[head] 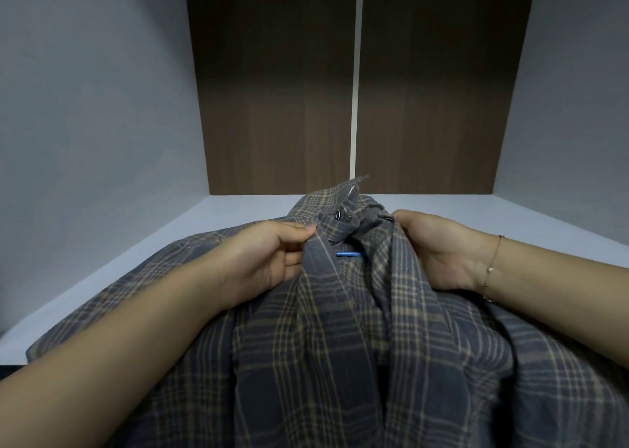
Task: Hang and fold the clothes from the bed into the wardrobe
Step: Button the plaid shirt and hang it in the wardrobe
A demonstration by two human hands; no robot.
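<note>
Two hands: both gripping plaid shirt (pixel 340 328), centre frame
left hand (pixel 272 253): pinches placket
right hand (pixel 439 247): fingers curled round collar
shelf (pixel 153 243): under shirt

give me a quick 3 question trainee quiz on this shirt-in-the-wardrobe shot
1. True or false: the plaid shirt lies on the white shelf inside the wardrobe.
2. Which hand wears a thin bracelet? A) left hand B) right hand C) neither
3. Fill in: a short ____ piece, probably a hanger, shows at the shirt's neck opening.

Key: 1 true. 2 B. 3 blue.
</note>
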